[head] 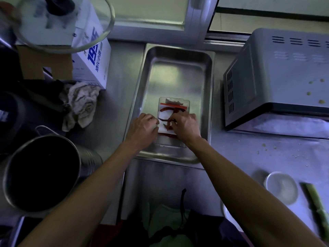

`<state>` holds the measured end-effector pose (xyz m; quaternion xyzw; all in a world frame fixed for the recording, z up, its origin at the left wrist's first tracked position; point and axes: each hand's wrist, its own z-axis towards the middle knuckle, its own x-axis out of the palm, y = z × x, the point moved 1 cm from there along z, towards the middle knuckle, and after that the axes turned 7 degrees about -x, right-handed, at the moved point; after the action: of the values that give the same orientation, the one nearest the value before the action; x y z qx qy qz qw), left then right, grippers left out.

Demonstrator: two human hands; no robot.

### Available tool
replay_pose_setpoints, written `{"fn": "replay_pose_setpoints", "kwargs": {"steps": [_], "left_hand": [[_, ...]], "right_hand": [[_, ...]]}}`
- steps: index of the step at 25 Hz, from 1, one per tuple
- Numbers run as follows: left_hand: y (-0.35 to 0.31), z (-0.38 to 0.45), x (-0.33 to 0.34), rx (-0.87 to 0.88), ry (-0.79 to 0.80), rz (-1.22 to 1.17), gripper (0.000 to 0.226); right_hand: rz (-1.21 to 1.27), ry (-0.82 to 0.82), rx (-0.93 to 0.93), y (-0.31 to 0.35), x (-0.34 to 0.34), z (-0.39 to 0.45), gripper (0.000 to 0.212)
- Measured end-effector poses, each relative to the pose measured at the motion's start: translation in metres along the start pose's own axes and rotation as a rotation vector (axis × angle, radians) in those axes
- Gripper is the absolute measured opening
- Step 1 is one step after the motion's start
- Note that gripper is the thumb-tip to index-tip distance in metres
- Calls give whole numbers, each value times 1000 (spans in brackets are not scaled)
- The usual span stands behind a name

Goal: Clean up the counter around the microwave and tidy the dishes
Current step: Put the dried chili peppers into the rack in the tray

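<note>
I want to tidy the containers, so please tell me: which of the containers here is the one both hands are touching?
The small clear plastic box holding dried red chillies, inside the steel tray. The white bowl and dark pot stand untouched.

dim, bluish light from the window (160, 13) at 12 o'clock. soft glare on the steel tray (178, 72). edges bow; the glass bowl (62, 24) at 11 o'clock is blurred.
</note>
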<state>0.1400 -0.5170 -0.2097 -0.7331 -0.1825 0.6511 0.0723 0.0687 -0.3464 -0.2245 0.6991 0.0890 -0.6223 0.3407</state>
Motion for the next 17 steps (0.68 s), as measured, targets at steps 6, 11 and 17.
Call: {"fn": "replay_pose_setpoints", "kwargs": {"steps": [6, 11, 17], "left_hand": [[-6, -7, 4, 35, 13, -5, 26], [-36, -9, 16, 101, 31, -14, 30], [-76, -20, 24, 130, 63, 32, 35]], "right_hand": [[16, 6, 49, 1, -13, -20, 15], [46, 27, 97, -10, -32, -62, 19], [61, 109, 209, -38, -56, -111, 30]]}}
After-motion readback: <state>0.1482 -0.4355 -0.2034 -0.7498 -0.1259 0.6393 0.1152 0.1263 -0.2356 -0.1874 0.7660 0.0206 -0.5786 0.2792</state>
